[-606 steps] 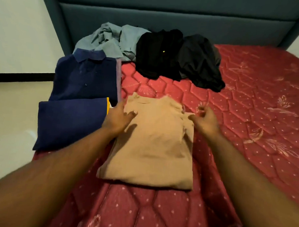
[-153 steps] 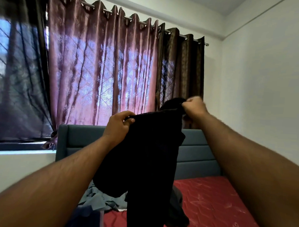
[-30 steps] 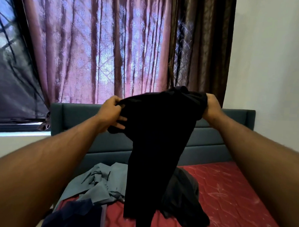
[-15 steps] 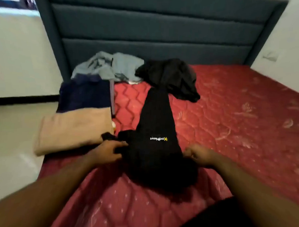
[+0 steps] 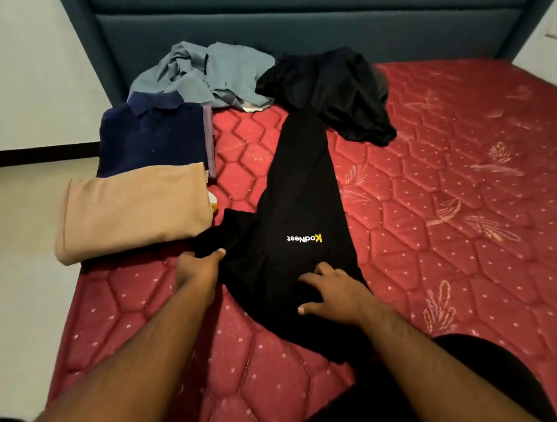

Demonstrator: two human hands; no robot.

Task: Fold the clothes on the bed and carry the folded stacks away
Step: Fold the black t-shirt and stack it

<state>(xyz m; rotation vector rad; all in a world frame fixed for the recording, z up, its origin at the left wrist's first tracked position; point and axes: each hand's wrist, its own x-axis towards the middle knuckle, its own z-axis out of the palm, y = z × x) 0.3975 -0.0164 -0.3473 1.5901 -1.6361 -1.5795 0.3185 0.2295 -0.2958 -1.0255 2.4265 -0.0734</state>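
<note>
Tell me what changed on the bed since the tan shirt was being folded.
The tan shirt, now folded, went left onto the navy stack. The black KodNest shirt was lifted from the pile and laid lengthwise on the mattress. The left hand pinches its sleeve; the right hand presses flat on it. The grey clothes, black heap and navy polo stayed put.

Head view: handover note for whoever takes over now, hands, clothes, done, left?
Left hand pinches the black KodNest shirt at its sleeve edge; right hand lies flat on its near end.
Shirt is spread lengthwise on the red mattress, not yet folded.
Done: tan garment and navy polo folded at the left edge.
Left: fold this shirt, the grey pile and black pile by the headboard, then carry the stacks away.
</note>
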